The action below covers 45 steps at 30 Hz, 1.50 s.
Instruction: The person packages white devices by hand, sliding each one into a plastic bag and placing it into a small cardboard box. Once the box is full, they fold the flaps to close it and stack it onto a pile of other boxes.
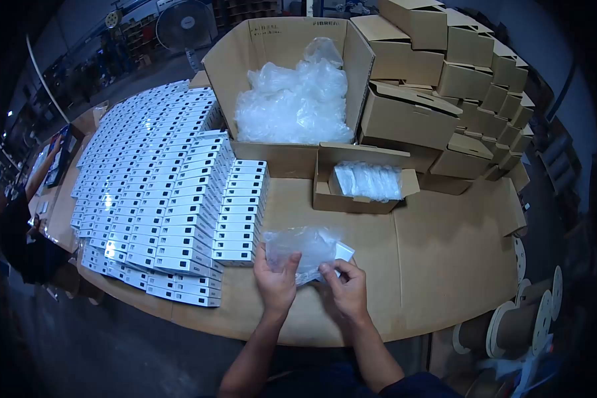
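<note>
A clear plastic bag (302, 247) is stretched between my two hands above the cardboard-covered table. My left hand (276, 282) grips its left side, the thumb pressed on the front. At the bag's lower right, the thumb and fingers of my right hand (343, 282) pinch the edge. A white flat box (344, 251) shows behind or partly inside the bag, next to my right fingers; which of these I cannot tell. To the left stand stacked white boxes (240, 211) with small dark squares on their ends.
A large carton (222, 79) of loose clear bags (298, 99) stands behind. In front of it, a small open carton (351, 204) holds bagged white boxes (368, 181). Brown cartons (408, 116) pile up right. Spools (524, 322) stand beside the table; another person's arm (43, 169) is far left.
</note>
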Each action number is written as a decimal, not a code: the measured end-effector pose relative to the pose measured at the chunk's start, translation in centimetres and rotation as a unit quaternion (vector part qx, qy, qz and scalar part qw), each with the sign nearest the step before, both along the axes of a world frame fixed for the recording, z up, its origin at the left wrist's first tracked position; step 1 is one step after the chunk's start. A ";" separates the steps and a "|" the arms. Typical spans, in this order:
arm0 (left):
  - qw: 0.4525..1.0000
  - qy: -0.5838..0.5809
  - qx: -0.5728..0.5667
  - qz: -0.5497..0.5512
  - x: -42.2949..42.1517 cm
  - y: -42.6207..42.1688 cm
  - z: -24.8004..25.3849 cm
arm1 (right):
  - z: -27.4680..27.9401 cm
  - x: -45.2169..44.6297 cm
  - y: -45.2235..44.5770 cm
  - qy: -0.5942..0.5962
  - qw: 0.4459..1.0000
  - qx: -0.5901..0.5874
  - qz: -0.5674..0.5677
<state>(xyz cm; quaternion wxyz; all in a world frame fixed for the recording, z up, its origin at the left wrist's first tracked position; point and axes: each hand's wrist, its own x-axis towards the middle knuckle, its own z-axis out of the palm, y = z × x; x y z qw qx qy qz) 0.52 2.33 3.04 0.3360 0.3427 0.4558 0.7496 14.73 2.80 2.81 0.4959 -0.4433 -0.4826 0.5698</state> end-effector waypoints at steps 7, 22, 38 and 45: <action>0.981 0.169 0.008 0.091 -1.2 -0.9 -1.1 | 1.4 0.2 -0.9 -0.138 0.987 0.062 -0.057; 0.818 0.552 0.076 -0.143 -6.5 -0.4 5.8 | 1.3 1.1 -0.9 -0.235 0.961 0.142 -0.031; 0.962 0.018 -0.167 -0.214 -2.7 -2.8 -1.0 | 0.1 1.3 -1.0 -0.170 0.976 0.136 -0.007; 0.962 0.137 -0.112 -0.207 -3.9 -3.7 -0.5 | 3.3 4.0 2.3 -0.049 0.960 0.240 -0.133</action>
